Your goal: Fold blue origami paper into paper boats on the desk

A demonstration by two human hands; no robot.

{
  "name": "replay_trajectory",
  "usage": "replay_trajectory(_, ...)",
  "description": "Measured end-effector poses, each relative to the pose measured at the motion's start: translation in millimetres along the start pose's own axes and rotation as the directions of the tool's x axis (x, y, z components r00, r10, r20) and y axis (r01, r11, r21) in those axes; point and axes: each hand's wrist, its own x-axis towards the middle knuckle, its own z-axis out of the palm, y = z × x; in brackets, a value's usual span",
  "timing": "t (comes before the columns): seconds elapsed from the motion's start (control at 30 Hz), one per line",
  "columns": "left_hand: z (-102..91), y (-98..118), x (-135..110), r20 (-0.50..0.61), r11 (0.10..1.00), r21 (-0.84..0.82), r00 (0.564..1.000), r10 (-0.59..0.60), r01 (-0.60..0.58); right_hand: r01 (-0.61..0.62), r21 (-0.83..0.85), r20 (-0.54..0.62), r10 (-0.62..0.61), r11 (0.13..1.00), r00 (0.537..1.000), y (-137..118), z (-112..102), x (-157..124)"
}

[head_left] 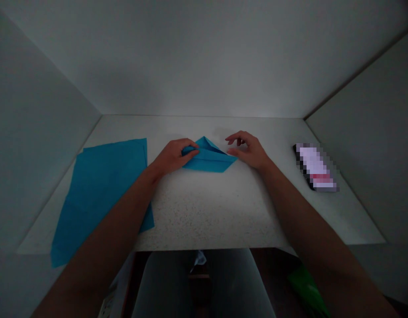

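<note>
A folded sheet of blue paper [207,163] lies near the middle of the white tabletop, with a peak at its far side and a dark gap under one flap. My left hand [177,153] pinches its left end between thumb and fingers. At the right end, my right hand [246,149] has its thumb close to the paper's pointed corner, the fingers curled but apart from the thumb. Whether that thumb touches the corner I cannot tell.
Larger blue sheets [104,176] lie at the left, partly under my left forearm and over the front edge. A phone [316,168], blurred out, rests at the right. White walls [204,57] enclose the tabletop [204,212]. Something green [306,287] shows below, at right.
</note>
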Motion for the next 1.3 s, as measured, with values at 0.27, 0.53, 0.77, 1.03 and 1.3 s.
replay_trajectory(0.27, 2.7, -1.5, 2.1, -0.056, 1.000, 0.021, 0.998, 0.002, -0.001, 0.163, -0.014, 0.213, -0.156, 0.987, 0.965, -3.4, -0.8, 1.4)
replay_trajectory(0.53, 5.8, -9.2, -0.6, -0.017, 0.982, 0.188, 1.000, 0.013, -0.010, 0.055, 0.022, 0.179, -0.058, 0.998, 0.982, -3.8, 5.8, 3.2)
replay_trajectory(0.77, 10.8, -29.8, 0.4, -0.100, 0.961, 0.245, 0.989, -0.106, 0.127, -0.052, 0.154, -0.002, 0.053, 0.987, 0.999, -2.1, 7.3, 1.7)
replay_trajectory(1.03, 6.6, -16.7, 0.3, -0.110, 0.989, 0.011, 0.983, -0.146, 0.148, -0.027, 0.333, -0.164, 0.086, 0.943, 0.983, -1.6, 8.0, 5.8)
replay_trajectory(1.3, 2.9, -8.4, 3.5, -0.202, 0.983, -0.095, 0.964, -0.171, 0.155, 0.048, 0.220, -0.141, -0.017, 0.974, 0.990, 1.3, 10.5, 3.9)
